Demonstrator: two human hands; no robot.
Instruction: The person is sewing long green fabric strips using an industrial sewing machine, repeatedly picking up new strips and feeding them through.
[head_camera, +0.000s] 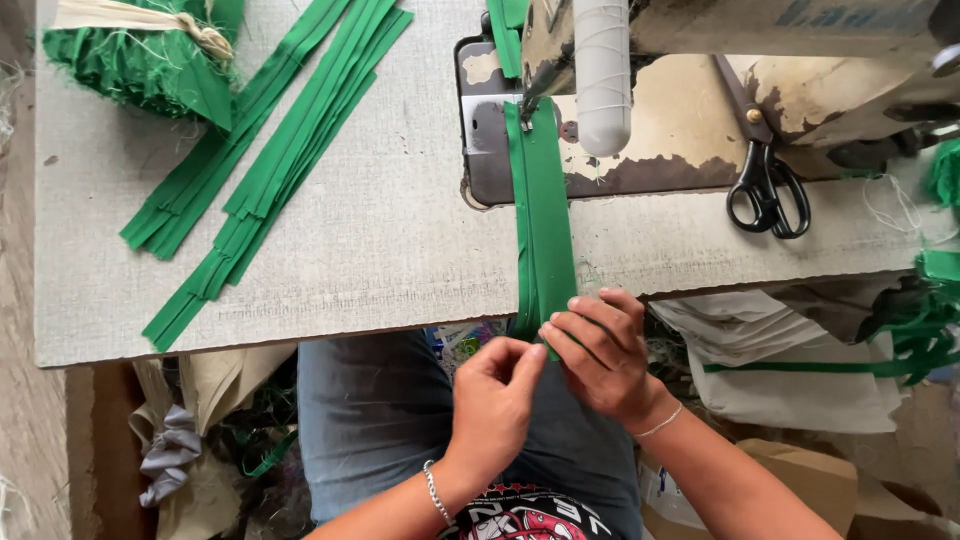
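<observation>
Both hands are pinching the near end of a folded green fabric strip (542, 215) right at the table's front edge. Left hand (497, 398) has thumb and forefinger closed on the strip's end from below, fingers curled in. Right hand (598, 352) sits just beside it, touching, fingertips pressed down on the same end, so it's gripping the strip too.

From the hands, the strip runs straight away across the grey sewing table (380, 250) and goes under the presser foot of the sewing machine (700, 40), which sits directly beyond the hands. A white cone of thread (602, 75) stands on the machine bed just right of the strip's far end. Black-handled scissors (762, 160) lie on the bed well off to the right of the right hand.

Far to the left of the left hand, a bunch of loose green strips (270, 160) lies fanned out diagonally on the table, and beyond those there's a tied bundle of green fabric (150, 55) in the far left corner. Below the right hand, off the table's edge, some pale cloth (790, 380) with more green strips draped over it.
</observation>
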